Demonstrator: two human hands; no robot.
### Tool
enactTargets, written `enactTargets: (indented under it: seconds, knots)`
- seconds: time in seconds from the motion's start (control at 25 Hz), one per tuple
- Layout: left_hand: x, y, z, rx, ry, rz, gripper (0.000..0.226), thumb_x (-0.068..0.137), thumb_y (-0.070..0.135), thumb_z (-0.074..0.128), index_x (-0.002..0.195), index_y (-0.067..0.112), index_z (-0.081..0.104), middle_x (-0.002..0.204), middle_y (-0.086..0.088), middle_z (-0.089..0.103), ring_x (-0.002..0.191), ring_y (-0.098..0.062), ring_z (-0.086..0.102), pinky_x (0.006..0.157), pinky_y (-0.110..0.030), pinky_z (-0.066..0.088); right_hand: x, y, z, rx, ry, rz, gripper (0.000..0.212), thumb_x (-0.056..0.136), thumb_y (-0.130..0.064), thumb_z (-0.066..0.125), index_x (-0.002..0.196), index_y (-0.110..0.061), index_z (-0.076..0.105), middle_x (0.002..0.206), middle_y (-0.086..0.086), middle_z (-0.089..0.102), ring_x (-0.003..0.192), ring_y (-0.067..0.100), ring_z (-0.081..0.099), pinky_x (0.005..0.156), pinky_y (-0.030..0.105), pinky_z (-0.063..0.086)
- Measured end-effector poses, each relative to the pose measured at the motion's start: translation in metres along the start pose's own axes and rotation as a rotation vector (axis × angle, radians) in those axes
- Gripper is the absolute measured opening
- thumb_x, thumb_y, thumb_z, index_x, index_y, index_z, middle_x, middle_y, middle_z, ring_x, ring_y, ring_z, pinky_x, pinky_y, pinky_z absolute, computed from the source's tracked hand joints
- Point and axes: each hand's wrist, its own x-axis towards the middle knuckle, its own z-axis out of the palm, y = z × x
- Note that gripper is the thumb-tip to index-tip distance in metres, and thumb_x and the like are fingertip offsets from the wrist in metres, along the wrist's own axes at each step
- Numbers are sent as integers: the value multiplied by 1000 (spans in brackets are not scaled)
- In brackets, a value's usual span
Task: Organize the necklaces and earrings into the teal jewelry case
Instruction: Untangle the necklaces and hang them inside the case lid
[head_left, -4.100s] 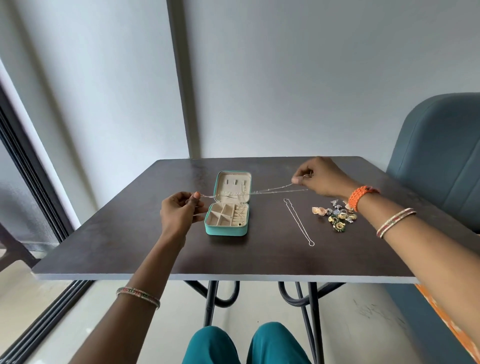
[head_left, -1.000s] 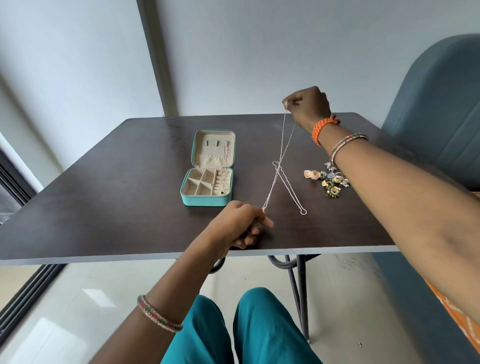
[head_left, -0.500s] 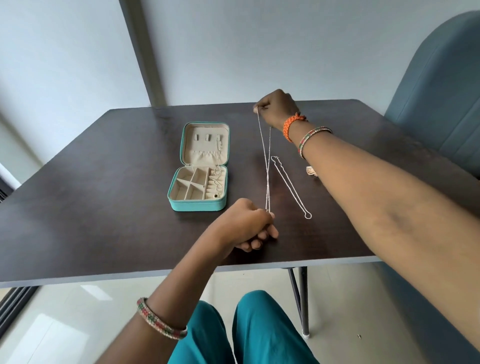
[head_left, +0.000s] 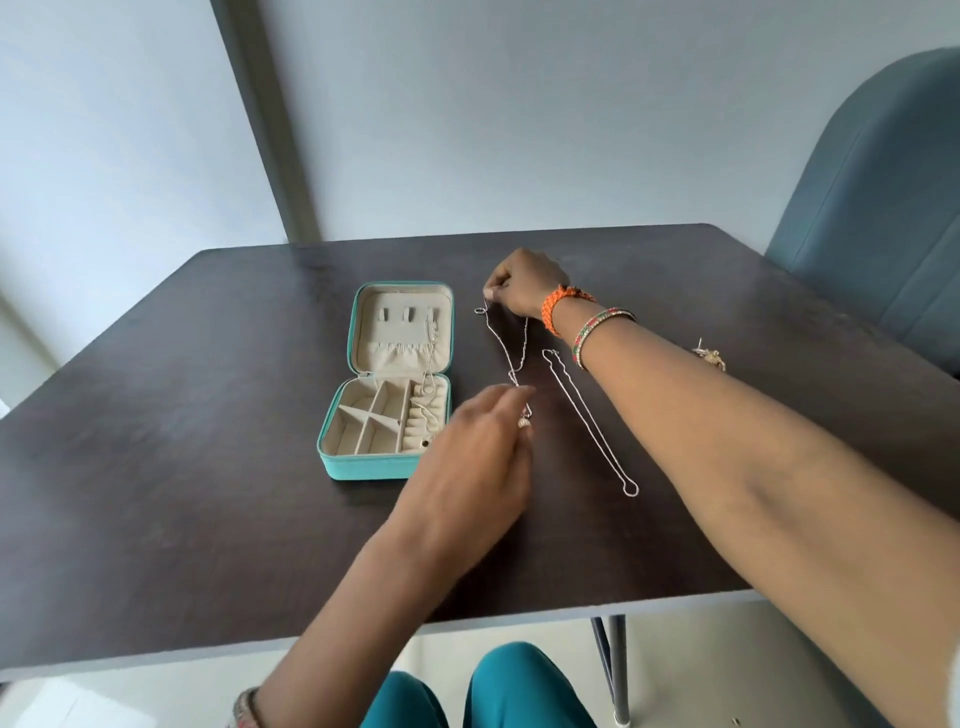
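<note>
One thin chain already hangs inside the open teal jewelry case (head_left: 336, 462), near the table's (head_left: 156, 493) middle. The right hand (head_left: 524, 283) pinches the top of a second fine silver necklace (head_left: 501, 348) beside the case; the left hand (head_left: 467, 478) has blurred, loose fingers near its pendant, grip uncertain. A third chain (head_left: 589, 423) and the earrings (head_left: 709, 356) toward the right edge remain

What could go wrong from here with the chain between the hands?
1. The held chain lies close beside the second chain on the table; dragging it toward the teal case may snag or tangle them.
2. The right hand pinches only the clasp end, while the left hand is blurred near the pendant, so the grip there is unclear and the chain may slip.
</note>
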Motion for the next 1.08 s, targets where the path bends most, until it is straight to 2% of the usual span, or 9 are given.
enactTargets:
  seconds: [0.08, 0.16, 0.28, 0.36, 0.6, 0.72, 0.8, 0.96, 1.08]
  knots:
    - [6, -2, 12, 53, -132, 102, 45, 95, 18, 38, 137, 3, 45, 144, -14, 45, 136, -23, 37, 113, -15, 12, 2, 2, 1, -13, 12, 0, 10, 83, -22, 68, 87, -23, 76, 97, -7, 74, 97, 16, 66, 87, 25, 41]
    - [4, -2, 17, 71, -204, 102, 46, 97, 21, 33, 138, 3, 44, 148, -14, 40, 140, -23, 33, 109, -13, 5, 2, 4, 1, -43, 16, -14, 10, 84, -22, 68, 88, -24, 76, 97, -7, 74, 97, 16, 65, 87, 25, 42]
    - [-6, -1, 11, 60, -215, 140, 45, 96, 23, 32, 133, 5, 51, 144, -10, 46, 136, -19, 39, 111, -15, 14, 0, 6, -3, -61, 1, -48, 10, 83, -23, 69, 90, -26, 75, 98, -7, 74, 99, 15, 65, 88, 27, 49]
    - [-15, 0, 6, 30, -244, 159, 48, 94, 25, 29, 132, 9, 53, 144, -6, 48, 135, -17, 41, 114, -25, 29, -3, 6, -3, -76, -13, -66, 12, 83, -23, 68, 93, -27, 75, 101, -7, 73, 101, 15, 64, 88, 28, 50]
    - [-31, 12, 0, 33, -245, 163, 50, 90, 28, 28, 130, 15, 54, 135, -2, 57, 125, -20, 51, 96, -38, 48, -7, 10, 6, -28, -16, -64, 11, 86, -21, 66, 93, -24, 73, 100, -2, 72, 98, 19, 64, 90, 33, 51]
    - [-28, 10, -4, 2, -234, 154, 53, 84, 21, 29, 130, 19, 54, 115, -4, 67, 107, -26, 59, 85, -39, 50, -7, 11, 5, 27, -48, -62, 15, 87, -17, 65, 100, -19, 73, 103, 2, 72, 99, 18, 64, 91, 26, 48]
    - [-25, 8, -7, -51, -217, 114, 54, 83, 14, 33, 132, 20, 54, 100, -7, 69, 96, -25, 60, 81, -31, 48, -8, 12, 4, 115, -60, -46, 24, 88, -14, 64, 112, -16, 69, 104, 6, 71, 102, 18, 64, 96, 25, 45]
    - [-16, 10, -22, -96, -191, 39, 48, 85, -1, 43, 125, 19, 62, 74, 5, 66, 81, -5, 54, 66, -7, 33, -15, 8, -5, 251, 33, -31, 33, 91, -12, 58, 124, -15, 59, 91, 3, 64, 91, 18, 60, 94, 34, 49]
    - [-2, 3, -48, -119, 1, -35, 41, 83, -3, 46, 104, 22, 71, 64, 12, 57, 62, 12, 51, 62, 0, 32, -27, -13, -16, 279, 102, -101, 25, 91, -8, 53, 112, -14, 65, 90, 1, 63, 88, 15, 60, 88, 31, 51]
